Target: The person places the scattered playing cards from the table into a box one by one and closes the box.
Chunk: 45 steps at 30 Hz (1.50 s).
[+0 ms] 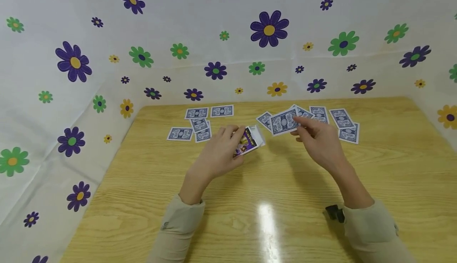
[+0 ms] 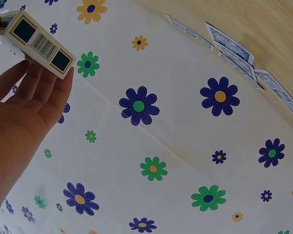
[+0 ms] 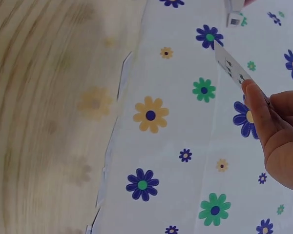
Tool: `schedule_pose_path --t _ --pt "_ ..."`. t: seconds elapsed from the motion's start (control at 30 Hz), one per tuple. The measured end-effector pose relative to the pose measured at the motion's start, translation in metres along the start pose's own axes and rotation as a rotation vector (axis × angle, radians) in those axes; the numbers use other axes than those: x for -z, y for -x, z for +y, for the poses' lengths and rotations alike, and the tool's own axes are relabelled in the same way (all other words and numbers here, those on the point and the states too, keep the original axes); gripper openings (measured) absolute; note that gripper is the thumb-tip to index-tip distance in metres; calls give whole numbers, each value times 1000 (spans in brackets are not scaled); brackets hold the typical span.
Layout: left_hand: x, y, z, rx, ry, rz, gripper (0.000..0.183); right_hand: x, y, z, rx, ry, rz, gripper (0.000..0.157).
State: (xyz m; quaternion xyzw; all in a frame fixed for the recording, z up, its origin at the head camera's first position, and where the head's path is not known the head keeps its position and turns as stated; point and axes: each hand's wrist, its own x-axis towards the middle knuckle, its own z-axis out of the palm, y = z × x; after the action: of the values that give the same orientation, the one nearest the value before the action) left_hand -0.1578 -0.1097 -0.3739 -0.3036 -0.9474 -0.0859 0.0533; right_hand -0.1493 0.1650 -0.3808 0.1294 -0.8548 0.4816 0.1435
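Note:
In the head view my left hand [image 1: 221,150] grips a purple card box [image 1: 247,142] with its white flap raised at the right end. The left wrist view shows a barcode on the end of this box [image 2: 41,46], with fingers curled beneath it. My right hand [image 1: 319,140] pinches one playing card [image 1: 283,122] by its right edge, blue patterned back facing up. Black pips show on the card's other side [image 3: 232,68] in the right wrist view. Behind the held card, several face-down cards [image 1: 340,118] lie spread on the table, some overlapping.
Another group of face-down cards [image 1: 180,133] lies at the back left of the wooden table [image 1: 143,187]. A white cloth [image 1: 228,56] with flower prints stands along the back and sides. A black object [image 1: 335,213] sits beside the right sleeve.

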Motion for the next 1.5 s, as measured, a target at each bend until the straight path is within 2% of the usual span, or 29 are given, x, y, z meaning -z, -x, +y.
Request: schedule_pose_path --t 0.2,0.43,1.1,1.5 --pt "0 2 0 -24 -2 11 73 2 7 -13 68 -84 -27 32" --pt "0 3 1 -40 -9 23 73 4 12 -21 105 -158 -83 31" --pt "0 4 2 -86 -40 69 72 1 13 -17 150 -158 -79 30" --pt "-1 3 1 -85 -47 76 72 -3 13 -17 122 -146 -111 29"
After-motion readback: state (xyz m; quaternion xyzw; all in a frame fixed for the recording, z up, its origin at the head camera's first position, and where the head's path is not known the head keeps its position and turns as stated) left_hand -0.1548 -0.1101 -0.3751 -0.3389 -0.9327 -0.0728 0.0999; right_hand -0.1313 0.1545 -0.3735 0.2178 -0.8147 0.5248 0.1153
